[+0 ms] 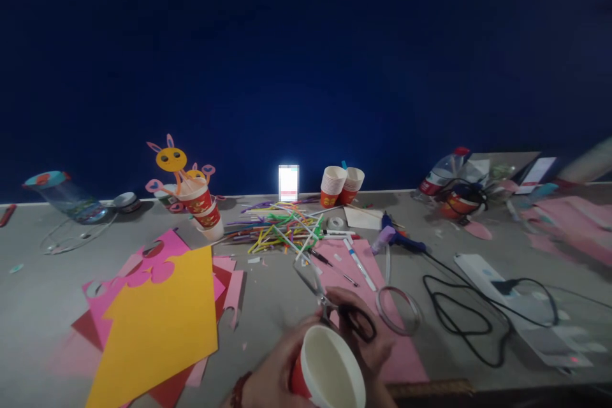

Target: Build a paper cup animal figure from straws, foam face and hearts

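My left hand [273,366] is wrapped round a red and white paper cup [333,360] near the bottom of the view, its open mouth tilted up toward me. Just behind the cup, my right hand [380,347] grips dark-handled scissors [324,301]. Their blades are apart and point away from me, toward the far side of the table. The cup hides part of my right hand's fingers. Beneath the scissors lies pink paper [342,261], with a white marker [359,264] and a black pen [321,257] on it.
Left are yellow paper [167,319] and a cup craft with a rabbit face [171,159]. Pipe cleaners [268,229], stacked cups [331,188] and a lit screen [289,183] stand behind. Right are a tape roll [398,311], glue gun [401,241], black cable [449,331] and power strip [521,312].
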Demonstrator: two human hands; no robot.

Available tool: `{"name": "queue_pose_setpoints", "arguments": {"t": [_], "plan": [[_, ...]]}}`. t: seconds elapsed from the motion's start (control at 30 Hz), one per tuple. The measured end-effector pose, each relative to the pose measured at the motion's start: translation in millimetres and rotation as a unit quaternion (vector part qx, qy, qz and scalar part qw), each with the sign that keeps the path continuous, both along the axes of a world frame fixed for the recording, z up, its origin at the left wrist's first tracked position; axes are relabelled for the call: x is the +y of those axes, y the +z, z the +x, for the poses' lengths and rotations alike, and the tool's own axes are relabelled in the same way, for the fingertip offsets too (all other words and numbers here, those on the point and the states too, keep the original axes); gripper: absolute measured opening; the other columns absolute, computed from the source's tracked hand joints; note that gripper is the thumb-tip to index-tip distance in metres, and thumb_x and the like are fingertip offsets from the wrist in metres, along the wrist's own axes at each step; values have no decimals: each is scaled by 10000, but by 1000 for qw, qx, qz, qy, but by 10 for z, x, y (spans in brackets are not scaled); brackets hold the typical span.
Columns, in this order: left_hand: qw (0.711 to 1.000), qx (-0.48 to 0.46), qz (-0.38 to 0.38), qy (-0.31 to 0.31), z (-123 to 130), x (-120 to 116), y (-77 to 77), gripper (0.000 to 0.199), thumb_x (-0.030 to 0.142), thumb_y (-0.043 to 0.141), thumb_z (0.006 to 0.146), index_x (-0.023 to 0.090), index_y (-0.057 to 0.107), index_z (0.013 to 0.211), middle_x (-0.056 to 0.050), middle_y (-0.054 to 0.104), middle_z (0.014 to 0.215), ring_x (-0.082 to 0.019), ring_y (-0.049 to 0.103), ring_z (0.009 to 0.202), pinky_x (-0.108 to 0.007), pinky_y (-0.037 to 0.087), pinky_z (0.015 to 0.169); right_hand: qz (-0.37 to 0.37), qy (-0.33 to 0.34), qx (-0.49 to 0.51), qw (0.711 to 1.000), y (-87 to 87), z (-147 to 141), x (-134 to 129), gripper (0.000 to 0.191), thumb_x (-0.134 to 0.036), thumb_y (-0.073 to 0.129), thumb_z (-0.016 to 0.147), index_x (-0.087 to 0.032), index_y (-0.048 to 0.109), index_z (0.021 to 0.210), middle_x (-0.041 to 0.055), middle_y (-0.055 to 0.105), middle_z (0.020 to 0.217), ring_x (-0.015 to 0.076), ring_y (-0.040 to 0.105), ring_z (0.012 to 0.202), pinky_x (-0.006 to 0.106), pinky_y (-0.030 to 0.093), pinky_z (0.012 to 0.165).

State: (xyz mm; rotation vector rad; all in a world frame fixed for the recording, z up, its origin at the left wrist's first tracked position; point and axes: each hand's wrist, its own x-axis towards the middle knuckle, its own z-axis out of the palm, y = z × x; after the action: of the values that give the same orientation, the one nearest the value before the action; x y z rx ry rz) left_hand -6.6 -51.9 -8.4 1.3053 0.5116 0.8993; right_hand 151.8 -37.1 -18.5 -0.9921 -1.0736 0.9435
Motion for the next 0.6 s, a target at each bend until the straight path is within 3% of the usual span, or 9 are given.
{"name": "queue_pose_setpoints", "arguments": {"t": [0.13,0.23,0.3,0.37,0.47,0.53,0.6], "plan": [[998,-44,-44,-12,60,-28,45,814,607,890,501,165,660,1145,-135,605,1184,-335,558,1100,-421,438,977,-42,60,54,996,175,-45,11,504,-649,489,916,-230,694,1106,65,710,796,220,650,641,337,556,604],[987,-79,-134,-52,87,-65,72,862,613,876,529,184,609,1226,-111,649,1082,-266,620,936,-355,489,825,-132,88,25,987,332,-24,38,408,-526,590,914,-220,673,1170,53,727,827,183,647,611,276,531,556],[981,-86,-163,-52,83,-71,66,922,613,875,531,195,562,1292,-102,660,1064,-250,634,898,-338,491,793,-145,66,18,987,400,35,82,400,-501,661,863,-203,695,1127,46,725,784,176,634,589,257,509,522],[985,-61,-158,19,67,-44,49,930,592,865,567,204,519,1338,-112,649,1139,-265,633,960,-354,489,843,-140,1,48,989,434,112,128,399,-497,686,824,-196,706,1085,31,708,720,148,561,490,236,438,422],[972,35,-125,195,40,49,24,782,510,831,670,201,508,1312,-117,640,1186,-276,619,1044,-374,476,928,-124,-70,101,985,445,200,128,401,-480,673,809,-192,690,1088,-2,670,645,107,448,399,213,340,351],[954,87,-96,270,28,111,24,782,448,834,683,210,470,1333,-116,625,1230,-280,610,1093,-388,468,972,-117,-66,117,984,430,203,58,373,-450,689,797,-188,683,1062,-15,642,593,119,507,444,209,392,398],[949,103,-72,289,29,146,39,819,422,823,698,226,417,1381,-119,585,1316,-285,592,1152,-401,456,1011,-131,-35,118,984,396,161,-43,336,-436,710,798,-185,678,1020,-21,614,542,141,560,494,206,417,421]]}}
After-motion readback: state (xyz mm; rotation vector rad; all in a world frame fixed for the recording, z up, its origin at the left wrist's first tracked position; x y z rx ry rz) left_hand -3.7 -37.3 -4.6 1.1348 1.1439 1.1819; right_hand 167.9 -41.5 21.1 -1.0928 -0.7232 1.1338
